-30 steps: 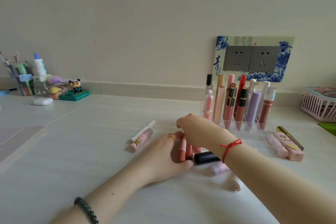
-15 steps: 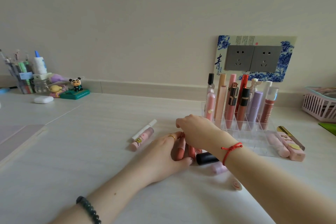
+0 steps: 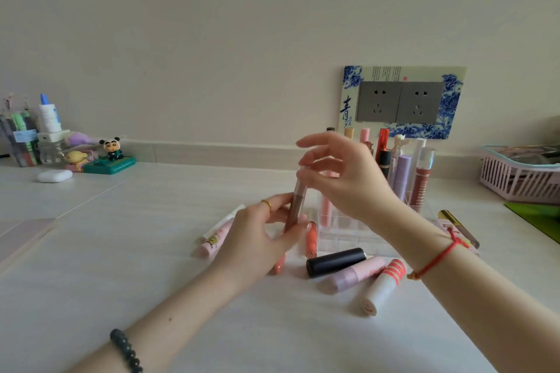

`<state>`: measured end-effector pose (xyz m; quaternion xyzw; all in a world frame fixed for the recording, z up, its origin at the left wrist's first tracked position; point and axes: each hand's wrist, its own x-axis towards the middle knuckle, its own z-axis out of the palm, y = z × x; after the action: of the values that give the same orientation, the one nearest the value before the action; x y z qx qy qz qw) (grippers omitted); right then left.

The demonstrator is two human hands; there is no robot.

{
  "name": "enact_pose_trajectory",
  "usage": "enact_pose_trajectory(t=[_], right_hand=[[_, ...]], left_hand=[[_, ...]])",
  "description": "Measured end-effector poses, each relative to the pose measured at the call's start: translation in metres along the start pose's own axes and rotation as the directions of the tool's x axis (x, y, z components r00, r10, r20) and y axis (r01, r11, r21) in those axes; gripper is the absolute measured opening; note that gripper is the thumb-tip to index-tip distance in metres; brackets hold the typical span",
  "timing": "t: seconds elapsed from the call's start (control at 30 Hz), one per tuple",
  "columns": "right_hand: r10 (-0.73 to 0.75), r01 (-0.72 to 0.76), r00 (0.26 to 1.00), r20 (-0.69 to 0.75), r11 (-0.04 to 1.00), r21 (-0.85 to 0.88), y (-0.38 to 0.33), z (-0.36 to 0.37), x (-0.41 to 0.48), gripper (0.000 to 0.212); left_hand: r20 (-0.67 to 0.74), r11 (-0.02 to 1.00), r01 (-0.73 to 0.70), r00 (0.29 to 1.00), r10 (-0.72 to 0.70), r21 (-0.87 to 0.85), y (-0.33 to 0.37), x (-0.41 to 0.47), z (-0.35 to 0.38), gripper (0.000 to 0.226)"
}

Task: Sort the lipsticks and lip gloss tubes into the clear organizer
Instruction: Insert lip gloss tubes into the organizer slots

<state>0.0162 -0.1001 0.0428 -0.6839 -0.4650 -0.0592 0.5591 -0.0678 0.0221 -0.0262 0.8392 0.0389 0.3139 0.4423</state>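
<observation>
Over at the far left of the pale desk [image 3: 151,251], by the wall, sit a small panda figurine on a green base [image 3: 110,148] and a white rounded case [image 3: 54,175]. Nearer the middle, a slim white tube [image 3: 224,219] and a pink tube with a cartoon print [image 3: 215,239] lie side by side. The left hand [image 3: 260,239] comes next, its fingers [image 3: 272,203] wrapped round the lower end of a brown lip gloss tube with a clear top [image 3: 295,206], held nearly upright above the desk just left of the organizer. The right hand [image 3: 348,179] pinches the top of that tube between thumb and fingers [image 3: 318,160], the others spread loose. Below the hands a coral tube [image 3: 311,239] lies on the desk, then a black lipstick [image 3: 335,260], a lilac and pink tube [image 3: 354,274] and a white tube with a coral striped cap [image 3: 383,286]. Behind these stands the clear plastic organizer [image 3: 342,239], its back rows holding upright tubes. A pink slatted basket [image 3: 515,182] sits far right.
</observation>
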Motion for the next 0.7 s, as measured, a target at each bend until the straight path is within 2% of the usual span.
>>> enact_pose_trajectory(t=[0.1,0.23,0.33,0.5,0.6,0.7], right_hand=[[-0.001,0.012,0.997,-0.082,0.991,0.132,-0.005,-0.017,0.002,0.032],[0.122,-0.112,0.992,-0.033,0.968,0.223,-0.001,-0.034,0.002,0.027],[0.166,-0.147,0.984,-0.061,0.959,0.243,0.002,-0.046,0.003,0.026],[0.135,-0.123,0.98,-0.147,0.988,0.089,0.007,-0.056,0.004,0.029],[0.1,-0.112,0.98,-0.174,0.992,-0.063,0.014,-0.053,0.004,0.031],[0.113,-0.138,0.976,-0.187,0.982,-0.128,0.025,-0.05,0.003,0.03]], left_hand=[[0.003,0.989,0.014,1.0,-0.014,-0.148,0.017,0.013,0.005,0.017],[0.003,0.967,0.001,1.0,0.0,-0.253,0.033,0.033,0.017,0.013],[0.005,0.953,0.004,1.0,-0.003,-0.304,0.04,0.041,0.033,0.012],[-0.134,0.96,-0.063,0.991,0.027,-0.272,0.045,0.05,0.046,0.012],[-0.138,0.966,-0.058,0.99,0.024,-0.253,0.04,0.052,0.05,0.012],[-0.115,0.967,-0.045,0.993,0.016,-0.251,0.033,0.049,0.053,0.023]])
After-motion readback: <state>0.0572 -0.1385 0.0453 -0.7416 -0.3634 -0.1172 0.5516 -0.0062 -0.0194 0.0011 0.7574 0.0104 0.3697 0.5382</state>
